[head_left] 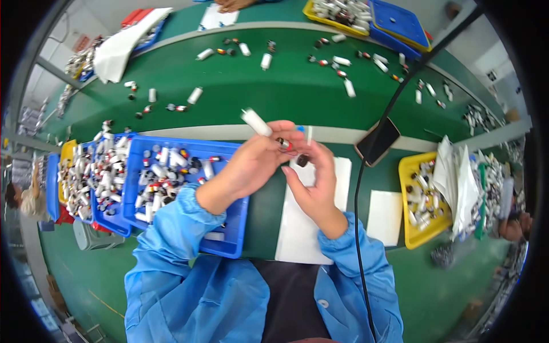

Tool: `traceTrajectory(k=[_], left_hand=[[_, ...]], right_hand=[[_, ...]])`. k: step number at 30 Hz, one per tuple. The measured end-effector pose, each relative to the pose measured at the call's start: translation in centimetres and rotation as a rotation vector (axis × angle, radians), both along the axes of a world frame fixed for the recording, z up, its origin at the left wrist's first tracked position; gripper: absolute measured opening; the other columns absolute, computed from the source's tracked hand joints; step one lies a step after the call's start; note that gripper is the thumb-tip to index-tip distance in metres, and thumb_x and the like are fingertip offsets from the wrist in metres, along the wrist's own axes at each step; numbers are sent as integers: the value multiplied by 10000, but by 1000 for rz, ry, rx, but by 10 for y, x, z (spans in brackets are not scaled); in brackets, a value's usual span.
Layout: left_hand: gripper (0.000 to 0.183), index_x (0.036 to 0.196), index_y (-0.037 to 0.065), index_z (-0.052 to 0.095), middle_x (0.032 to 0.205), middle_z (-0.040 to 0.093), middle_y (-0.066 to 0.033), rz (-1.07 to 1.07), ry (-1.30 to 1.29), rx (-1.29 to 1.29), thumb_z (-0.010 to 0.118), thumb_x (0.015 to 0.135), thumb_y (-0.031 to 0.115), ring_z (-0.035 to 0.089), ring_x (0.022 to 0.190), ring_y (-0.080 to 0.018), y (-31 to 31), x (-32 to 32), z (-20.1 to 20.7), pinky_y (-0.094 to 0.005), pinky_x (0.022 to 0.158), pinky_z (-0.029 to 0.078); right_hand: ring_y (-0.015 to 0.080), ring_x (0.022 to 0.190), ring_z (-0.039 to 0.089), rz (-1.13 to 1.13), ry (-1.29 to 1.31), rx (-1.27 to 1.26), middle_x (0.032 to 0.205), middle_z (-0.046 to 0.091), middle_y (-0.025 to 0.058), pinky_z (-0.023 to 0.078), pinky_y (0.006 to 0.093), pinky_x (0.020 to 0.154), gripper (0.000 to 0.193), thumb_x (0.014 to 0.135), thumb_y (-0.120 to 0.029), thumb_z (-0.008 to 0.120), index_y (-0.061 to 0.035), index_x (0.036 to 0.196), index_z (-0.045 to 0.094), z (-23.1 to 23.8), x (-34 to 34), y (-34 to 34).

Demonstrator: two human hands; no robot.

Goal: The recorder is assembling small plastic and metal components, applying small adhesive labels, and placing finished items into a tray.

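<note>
You're mid-handling now — your L hand [257, 157] is up over the table's near side, fingers curled narrow around a white cylinder [255, 122], its upper end poking out blurred, tilted up & to the left. Just right of it, among the same fingers, there's a small red-and-black piece [285, 144].

Your R hand [317, 186] is close in: thumb spread from the fingers, a dark round piece [303, 160] by the fingers — can't tell if they're gripping it or only touching. Both hands are raised, R one above a long white sheet [293, 228].

Over on your L, the big blue tray [243, 231] sits partly under your forearm, w/ loose white, red & black pieces inside. To your R: a smaller white sheet [384, 217], then a yellow tray [409, 231] w/ more pieces. A dark phone [380, 140] lies beyond, black cable [359, 228] crossing in front. Up top, a co-worker's hand [235, 4] is by another sheet [216, 18].
</note>
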State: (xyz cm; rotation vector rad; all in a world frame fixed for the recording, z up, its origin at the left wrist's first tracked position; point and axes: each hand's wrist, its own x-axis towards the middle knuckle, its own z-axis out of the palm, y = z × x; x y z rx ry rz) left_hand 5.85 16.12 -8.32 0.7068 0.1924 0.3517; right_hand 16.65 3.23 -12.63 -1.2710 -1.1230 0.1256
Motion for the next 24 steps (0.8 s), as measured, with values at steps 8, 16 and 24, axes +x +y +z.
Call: traceTrajectory(k=[8,16,24], left_hand=[[477,1455,13,402,1476,450,-183,-102,47,43,465,996,126,432,1377,-264,0,-1,8,-410,1137,350],[439,1408,24,452,1303,615,-159,-35,233,390,564,984,9,621,1140,-186,4,2,9,-328,980,508],[420,1378,8,484,1278,635,-157,31,243,445,579,970,-13,630,1119,-176,2,4,5,-316,980,505]], right_hand=[[163,953,645,125,497,11,1066,639,102,539,304,764,514,909,72,628,-12,1370,419,-6,6,-3],[183,943,648,276,867,33,1064,612,102,567,322,788,465,944,57,584,-40,1353,386,10,6,-7],[174,995,621,199,548,57,1074,582,87,522,305,899,430,932,84,589,-35,1310,423,-5,1,-7]])
